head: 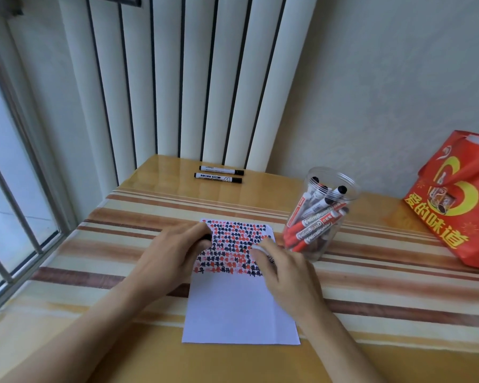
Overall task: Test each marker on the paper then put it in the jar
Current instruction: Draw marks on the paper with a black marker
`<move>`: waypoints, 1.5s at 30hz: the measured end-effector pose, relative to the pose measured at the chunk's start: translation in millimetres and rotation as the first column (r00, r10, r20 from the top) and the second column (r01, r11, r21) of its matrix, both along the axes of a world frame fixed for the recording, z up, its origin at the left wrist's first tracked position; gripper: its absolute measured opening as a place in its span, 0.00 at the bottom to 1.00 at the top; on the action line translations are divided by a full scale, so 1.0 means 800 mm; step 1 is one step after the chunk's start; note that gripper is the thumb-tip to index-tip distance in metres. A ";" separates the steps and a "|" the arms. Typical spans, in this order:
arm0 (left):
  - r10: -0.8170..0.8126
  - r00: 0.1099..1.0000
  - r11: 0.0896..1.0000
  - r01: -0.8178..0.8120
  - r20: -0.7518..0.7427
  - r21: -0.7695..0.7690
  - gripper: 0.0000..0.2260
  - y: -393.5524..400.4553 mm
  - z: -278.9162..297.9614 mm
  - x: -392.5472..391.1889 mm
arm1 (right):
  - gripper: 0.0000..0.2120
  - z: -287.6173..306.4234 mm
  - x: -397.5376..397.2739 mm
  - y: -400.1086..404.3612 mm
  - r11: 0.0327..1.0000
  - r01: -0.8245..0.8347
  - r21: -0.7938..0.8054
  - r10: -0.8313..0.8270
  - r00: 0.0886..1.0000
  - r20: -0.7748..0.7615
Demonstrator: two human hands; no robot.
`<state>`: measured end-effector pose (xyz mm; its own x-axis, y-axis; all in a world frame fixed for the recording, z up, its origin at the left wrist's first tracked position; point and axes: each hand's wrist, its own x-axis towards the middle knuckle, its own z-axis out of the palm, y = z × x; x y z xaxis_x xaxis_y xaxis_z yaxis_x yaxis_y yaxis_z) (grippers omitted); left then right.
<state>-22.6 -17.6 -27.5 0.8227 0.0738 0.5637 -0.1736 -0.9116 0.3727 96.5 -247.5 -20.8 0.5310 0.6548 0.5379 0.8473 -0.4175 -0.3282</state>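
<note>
A white paper (238,308) lies on the table, its upper half filled with rows of red and black marks. My left hand (172,252) rests at the paper's left edge and grips a black cap (205,237). My right hand (285,269) holds a white-bodied marker (263,251) over the marks on the right side; its tip is hidden. A clear plastic jar (320,214) stands right of the paper and holds several red and black markers. Two black-capped markers (219,174) lie side by side at the table's far edge.
A red gift bag (459,200) with yellow print stands at the right edge of the table. A white ribbed radiator (183,78) rises behind the table. A barred window (9,189) runs along the left side.
</note>
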 end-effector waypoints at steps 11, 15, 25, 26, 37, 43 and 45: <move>0.257 0.913 0.966 -0.249 -0.316 0.068 0.31 0.006 -0.021 0.022 | 0.10 -0.015 0.017 -0.011 0.973 0.079 0.215 0.015 0.915 -0.403; 0.296 0.837 0.955 -0.275 -0.460 0.114 0.42 0.006 -0.025 0.003 | 0.08 -0.006 0.014 -0.011 0.936 0.023 0.350 0.174 0.835 -0.521; 0.300 0.790 0.952 -0.210 -0.534 0.223 0.38 0.003 -0.026 -0.007 | 0.11 0.002 0.011 -0.009 0.796 0.213 0.566 0.487 0.329 -0.809; 0.296 0.792 0.954 -0.211 -0.534 0.215 0.38 0.003 -0.025 -0.008 | 0.06 0.002 0.012 -0.010 0.822 0.201 0.532 0.432 0.388 -0.814; 0.301 0.799 0.953 -0.227 -0.521 0.202 0.38 0.007 -0.026 -0.008 | 0.05 0.008 0.012 -0.018 0.942 0.192 0.274 0.141 0.515 -0.846; 0.296 0.805 0.955 -0.232 -0.514 0.187 0.38 0.008 -0.028 -0.008 | 0.06 0.006 0.004 -0.015 0.942 0.282 0.180 0.009 0.518 -0.855; 0.290 0.810 0.957 -0.232 -0.510 0.175 0.37 0.009 -0.029 -0.008 | 0.06 0.005 0.002 -0.013 0.937 0.304 0.170 -0.014 0.520 -0.854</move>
<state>-28.8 -10.7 -50.8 0.9528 0.2960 0.0675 0.2720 -0.9310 0.2433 97.9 -258.2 -17.1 0.9045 0.4194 -0.0780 0.0515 -0.2889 -0.9560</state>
